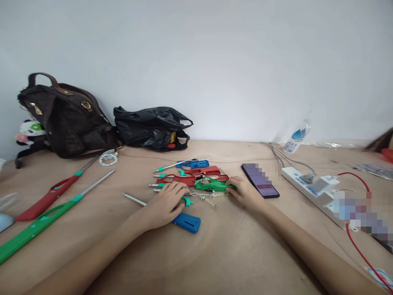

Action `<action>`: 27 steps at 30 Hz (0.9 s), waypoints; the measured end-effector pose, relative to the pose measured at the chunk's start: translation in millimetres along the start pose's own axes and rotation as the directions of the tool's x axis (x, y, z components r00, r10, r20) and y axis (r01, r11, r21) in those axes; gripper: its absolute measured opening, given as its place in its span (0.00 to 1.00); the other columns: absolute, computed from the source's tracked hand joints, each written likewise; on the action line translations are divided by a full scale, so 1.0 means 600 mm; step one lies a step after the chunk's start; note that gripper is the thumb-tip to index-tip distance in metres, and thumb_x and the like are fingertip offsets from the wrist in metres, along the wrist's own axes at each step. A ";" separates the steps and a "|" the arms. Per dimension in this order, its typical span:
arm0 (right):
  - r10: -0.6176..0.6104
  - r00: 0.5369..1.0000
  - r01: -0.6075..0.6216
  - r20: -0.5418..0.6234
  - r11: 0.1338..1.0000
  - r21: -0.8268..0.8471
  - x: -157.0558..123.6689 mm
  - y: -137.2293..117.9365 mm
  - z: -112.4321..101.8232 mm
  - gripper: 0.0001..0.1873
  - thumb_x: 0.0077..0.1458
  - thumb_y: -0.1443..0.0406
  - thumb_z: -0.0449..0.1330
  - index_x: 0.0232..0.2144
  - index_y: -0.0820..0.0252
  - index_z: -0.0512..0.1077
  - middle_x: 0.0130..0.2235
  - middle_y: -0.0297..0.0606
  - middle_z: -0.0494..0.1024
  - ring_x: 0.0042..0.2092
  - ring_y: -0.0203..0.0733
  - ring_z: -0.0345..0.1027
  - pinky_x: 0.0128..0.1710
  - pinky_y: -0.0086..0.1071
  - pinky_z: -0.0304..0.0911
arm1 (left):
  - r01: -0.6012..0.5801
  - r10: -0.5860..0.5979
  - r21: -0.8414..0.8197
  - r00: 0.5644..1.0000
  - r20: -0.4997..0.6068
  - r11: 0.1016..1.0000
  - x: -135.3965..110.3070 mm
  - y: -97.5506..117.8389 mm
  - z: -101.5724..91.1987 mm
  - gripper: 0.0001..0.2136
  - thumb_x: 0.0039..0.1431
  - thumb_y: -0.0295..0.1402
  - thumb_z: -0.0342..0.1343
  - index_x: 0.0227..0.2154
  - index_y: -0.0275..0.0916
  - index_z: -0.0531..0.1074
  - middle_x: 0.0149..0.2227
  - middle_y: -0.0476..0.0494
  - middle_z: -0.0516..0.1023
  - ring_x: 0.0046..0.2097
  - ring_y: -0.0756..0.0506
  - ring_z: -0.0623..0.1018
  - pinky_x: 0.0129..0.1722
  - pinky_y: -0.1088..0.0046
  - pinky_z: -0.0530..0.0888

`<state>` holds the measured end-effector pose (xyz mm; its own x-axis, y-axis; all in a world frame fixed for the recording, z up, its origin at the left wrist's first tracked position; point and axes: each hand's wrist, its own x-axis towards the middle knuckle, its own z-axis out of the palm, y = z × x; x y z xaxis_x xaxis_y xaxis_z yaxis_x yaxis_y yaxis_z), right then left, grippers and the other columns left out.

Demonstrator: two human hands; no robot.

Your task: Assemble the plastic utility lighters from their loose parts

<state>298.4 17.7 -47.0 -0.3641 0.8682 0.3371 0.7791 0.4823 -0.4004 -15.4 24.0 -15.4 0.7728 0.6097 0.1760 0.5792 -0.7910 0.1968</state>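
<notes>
My right hand (pixel 241 191) has its fingers closed around the rear end of a green lighter casing (pixel 211 184), part of a long-nosed gas lighter. My left hand (pixel 167 203) is bent over the front of the row of parts, fingers together and curled down; whatever lies under them is hidden. A teal trigger piece (pixel 188 202) shows beside its thumb. Under that hand a blue lighter (pixel 188 222) rests on the table, its metal tube sticking out to the left. Red casing halves (pixel 178 179) and a blue casing half (pixel 193 164) lie just beyond, with clear small tanks (pixel 209 202) nearer me.
At left lie a red lighter (pixel 49 198) and a green lighter (pixel 39 225), near a bead bracelet (pixel 108 158). A dark bag (pixel 73 123) and black plastic bag (pixel 147 127) stand by the wall. A phone (pixel 260 181), power strip (pixel 307 192) and bottle (pixel 297 137) occupy the right.
</notes>
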 end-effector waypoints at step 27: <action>-0.276 0.920 0.302 0.277 0.952 -0.053 -0.027 -0.105 -0.008 0.05 0.44 0.72 0.53 0.25 0.59 0.63 0.37 0.40 0.70 0.37 0.42 0.63 0.35 0.33 0.56 | 0.107 -0.115 -0.107 0.991 -0.074 0.989 -0.005 0.013 0.023 0.28 0.48 0.21 0.45 0.55 0.38 0.59 0.56 0.38 0.64 0.58 0.37 0.62 0.57 0.52 0.61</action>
<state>257.9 -27.0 -23.0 -0.6919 0.6979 0.1848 0.6588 0.7150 -0.2338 -9.5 15.6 -27.9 0.6794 0.6989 0.2234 0.6277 -0.7113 0.3163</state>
